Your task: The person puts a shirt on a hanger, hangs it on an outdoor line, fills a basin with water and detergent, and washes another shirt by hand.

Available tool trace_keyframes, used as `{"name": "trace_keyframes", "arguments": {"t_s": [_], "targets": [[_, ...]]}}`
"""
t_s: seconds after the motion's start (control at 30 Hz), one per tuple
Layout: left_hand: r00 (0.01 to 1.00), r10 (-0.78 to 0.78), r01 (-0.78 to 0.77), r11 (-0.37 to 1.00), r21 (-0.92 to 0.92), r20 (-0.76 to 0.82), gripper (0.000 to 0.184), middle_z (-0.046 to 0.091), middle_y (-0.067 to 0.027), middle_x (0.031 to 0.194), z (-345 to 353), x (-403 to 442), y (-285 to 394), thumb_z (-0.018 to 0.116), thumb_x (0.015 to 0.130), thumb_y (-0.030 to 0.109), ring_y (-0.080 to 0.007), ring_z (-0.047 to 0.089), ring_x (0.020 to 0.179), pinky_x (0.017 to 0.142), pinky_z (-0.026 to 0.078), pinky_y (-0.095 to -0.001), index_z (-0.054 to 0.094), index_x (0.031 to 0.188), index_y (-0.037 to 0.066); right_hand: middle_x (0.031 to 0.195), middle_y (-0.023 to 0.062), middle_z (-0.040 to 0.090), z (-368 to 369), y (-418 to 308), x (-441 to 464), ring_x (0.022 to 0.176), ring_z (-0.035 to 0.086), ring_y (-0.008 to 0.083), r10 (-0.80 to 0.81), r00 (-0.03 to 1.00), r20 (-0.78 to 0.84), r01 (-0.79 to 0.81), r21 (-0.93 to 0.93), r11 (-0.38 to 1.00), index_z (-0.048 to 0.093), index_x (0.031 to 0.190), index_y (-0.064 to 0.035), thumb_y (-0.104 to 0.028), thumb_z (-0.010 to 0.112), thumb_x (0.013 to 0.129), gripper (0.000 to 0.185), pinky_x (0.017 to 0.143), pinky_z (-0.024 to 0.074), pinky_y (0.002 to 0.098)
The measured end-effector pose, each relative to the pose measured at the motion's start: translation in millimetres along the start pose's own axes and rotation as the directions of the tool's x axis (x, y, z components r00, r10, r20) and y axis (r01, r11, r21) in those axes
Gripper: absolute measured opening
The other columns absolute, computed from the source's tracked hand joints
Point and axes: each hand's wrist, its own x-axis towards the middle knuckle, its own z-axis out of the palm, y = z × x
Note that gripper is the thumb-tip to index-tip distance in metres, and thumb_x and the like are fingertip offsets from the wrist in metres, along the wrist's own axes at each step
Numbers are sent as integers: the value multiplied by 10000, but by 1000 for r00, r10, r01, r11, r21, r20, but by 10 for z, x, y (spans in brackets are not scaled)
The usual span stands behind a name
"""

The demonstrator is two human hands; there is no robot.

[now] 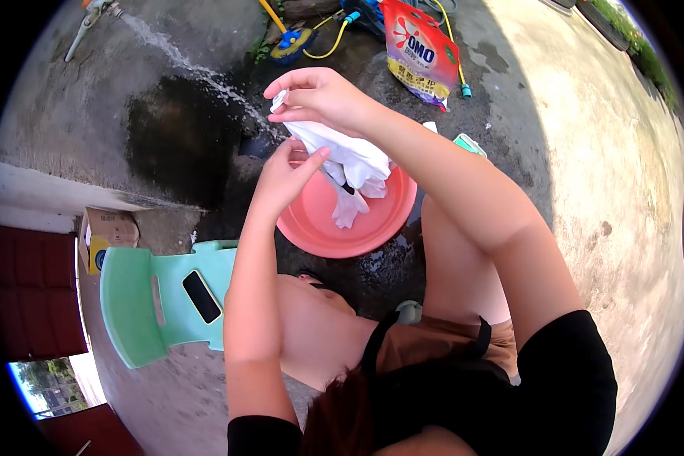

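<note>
A white piece of cloth (351,158) with a small dark patch hangs over the pink basin (311,237), its lower end inside the basin. My right hand (321,97) is closed on the upper end, with a bit of white sticking out between thumb and fingers. Lower and to the left, my left hand (287,176) has its fingers curled against the cloth's left edge. The exact kind of garment cannot be made out.
Water (197,70) shoots from a wall tap (97,9) towards the ground behind the basin. A red OMO detergent bag (422,55) and a brush (290,45) lie beyond. A green chair (133,304) with a phone (201,296) stands left, near a cardboard box (112,228).
</note>
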Motion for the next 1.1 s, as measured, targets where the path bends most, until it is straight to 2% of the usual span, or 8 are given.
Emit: {"name": "trace_keyframes", "arguments": {"t_s": [0.13,0.33,0.4,0.47,0.57,0.7,0.93,1.1], "targets": [[995,-104,101,962,-255,1,430,612,-139,980,151,107,-194,515,902,316,-196,601,882,769,490,-315,530,1074,-77,995,144,600,33,35,1,942,624,203,11,992,127,-18,55,998,564,1089,50,16,500,833,266,881,495,292],[949,-243,14,666,-746,-199,336,616,-124,1022,-225,39,-105,433,930,236,-214,618,927,798,493,-341,520,1109,-35,1064,119,610,-224,-21,91,947,624,209,99,993,-58,-113,-388,915,519,1203,-34,-82,494,837,370,793,502,321],[962,-171,-105,492,-864,-214,328,607,-134,1022,-343,25,-175,420,936,229,-211,609,935,798,492,-333,526,1091,-40,1055,151,612,-379,12,101,958,617,233,65,994,-87,-108,-843,527,520,1204,-32,-71,516,798,408,805,491,335],[936,-260,-137,349,-927,-236,294,610,-108,1021,-415,67,-263,430,928,227,-228,592,960,830,475,-361,538,1057,-14,1060,176,609,-432,67,69,991,596,273,266,961,-79,-145,-961,237,509,1220,-28,-48,526,769,453,839,479,338],[948,-282,-95,202,-975,-150,307,615,-121,1005,-511,20,-232,458,916,278,-268,590,952,855,466,-398,554,1021,6,1152,154,582,-550,416,63,1056,560,296,468,882,50,-11,-992,126,522,1234,-73,-102,591,731,508,860,463,352],[980,-199,16,135,-991,-12,351,638,-143,941,-572,-64,-141,480,899,329,-281,612,891,825,485,-404,587,978,6,1141,154,595,-520,871,147,1032,575,298,267,833,485,344,-831,437,561,1196,-73,-171,622,711,499,817,481,362],[997,-80,7,186,-983,-8,385,637,-141,1003,-736,-102,-290,475,900,348,-278,611,930,855,474,-386,591,1022,2,798,196,639,-193,425,157,755,617,307,307,924,228,164,-961,221,658,847,30,-187,588,712,265,696,481,377],[957,-272,43,489,-871,-105,424,642,-138,999,-826,-102,-320,516,871,352,-252,618,921,837,471,-349,588,1045,-28,648,131,599,-381,69,188,615,576,190,89,996,-22,-57,-912,406,653,767,26,-255,596,730,289,591,450,325]]}}
